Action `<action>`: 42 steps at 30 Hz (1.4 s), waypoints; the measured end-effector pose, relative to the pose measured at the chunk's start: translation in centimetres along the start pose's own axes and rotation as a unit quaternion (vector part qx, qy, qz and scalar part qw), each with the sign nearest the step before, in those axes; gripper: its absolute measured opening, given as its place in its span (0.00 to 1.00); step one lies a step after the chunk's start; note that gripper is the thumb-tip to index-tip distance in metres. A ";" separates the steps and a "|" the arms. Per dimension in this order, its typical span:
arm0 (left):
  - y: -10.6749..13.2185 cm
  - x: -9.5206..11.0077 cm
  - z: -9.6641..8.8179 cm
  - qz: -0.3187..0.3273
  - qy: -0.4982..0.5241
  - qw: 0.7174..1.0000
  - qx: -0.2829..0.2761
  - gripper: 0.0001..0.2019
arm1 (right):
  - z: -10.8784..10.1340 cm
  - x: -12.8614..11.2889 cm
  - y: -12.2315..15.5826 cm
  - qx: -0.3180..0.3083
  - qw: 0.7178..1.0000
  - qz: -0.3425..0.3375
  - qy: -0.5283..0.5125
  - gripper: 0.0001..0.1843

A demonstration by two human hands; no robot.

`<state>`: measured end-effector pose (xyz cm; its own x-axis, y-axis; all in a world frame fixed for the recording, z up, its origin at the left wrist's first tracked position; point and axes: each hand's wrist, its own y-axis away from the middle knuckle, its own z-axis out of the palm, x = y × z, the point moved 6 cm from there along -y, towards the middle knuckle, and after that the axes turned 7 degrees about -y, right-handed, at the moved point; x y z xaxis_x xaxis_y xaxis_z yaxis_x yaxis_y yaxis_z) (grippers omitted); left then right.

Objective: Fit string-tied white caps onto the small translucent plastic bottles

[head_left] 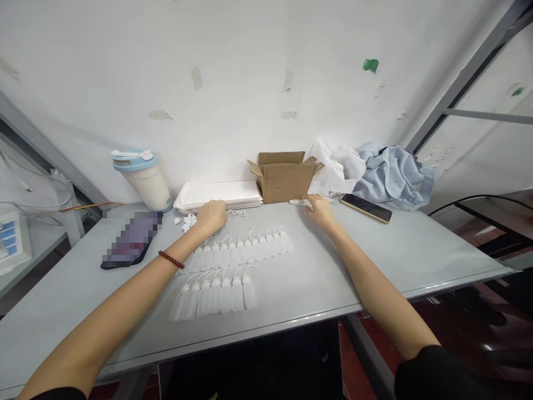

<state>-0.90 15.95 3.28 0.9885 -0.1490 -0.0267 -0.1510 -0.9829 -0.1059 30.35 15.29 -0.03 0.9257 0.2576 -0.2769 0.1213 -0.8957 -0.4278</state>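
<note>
**Two rows of white bottles (241, 249) between reaching arms**

Left hand (211, 216) curls knuckles-up beside the tray stack (225, 193), so whether it grips anything cannot be told. Right hand (320, 211) pinches a small white piece (300, 203) low over the table (395, 255), just before the cardboard box (285, 179).

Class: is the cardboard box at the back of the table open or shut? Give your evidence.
Open. The cardboard box has its top flaps standing up and splayed outward. Whether anything is inside cannot be seen.
</note>
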 end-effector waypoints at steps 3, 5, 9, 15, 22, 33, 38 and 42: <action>0.6 -0.5 -0.9 -0.012 0.013 1.000 0.017 0.12 | 0.6 -0.7 0.3 -0.011 1.000 -0.015 0.009 0.22; 1.3 -0.9 -1.7 -0.021 0.024 0.999 0.032 0.14 | 0.9 -1.1 0.5 -0.015 1.000 -0.018 0.016 0.23; 3.2 -1.7 -3.4 -0.017 0.101 0.988 0.117 0.15 | 1.1 -1.8 0.6 -0.020 0.999 -0.019 0.023 0.22; 5.5 -2.8 -3.1 -0.005 0.224 0.956 0.192 0.13 | 1.0 -2.6 0.5 -0.020 1.000 -0.017 -0.007 0.18; 6.7 -2.8 -2.6 -0.067 0.432 0.892 0.110 0.13 | 0.7 -4.7 0.7 -0.024 0.997 -0.039 -0.064 0.15; 9.3 2.7 -1.9 0.058 0.540 0.829 -0.130 0.19 | -2.0 -14.7 5.8 -0.051 0.914 -0.147 -0.375 0.14; 10.1 3.7 -1.8 0.060 0.539 0.823 -0.169 0.18 | -2.0 -15.8 6.6 -0.072 0.890 -0.120 -0.434 0.15; 10.1 3.9 -1.6 0.047 0.557 0.813 -0.166 0.16 | -2.2 -15.9 6.6 -0.084 0.881 -0.116 -0.452 0.14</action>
<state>1.44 5.29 3.67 0.3970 -0.0494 0.9165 -0.3973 -0.9094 0.1231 17.21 4.49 3.44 0.2153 0.5554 -0.8032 0.3909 -0.8028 -0.4503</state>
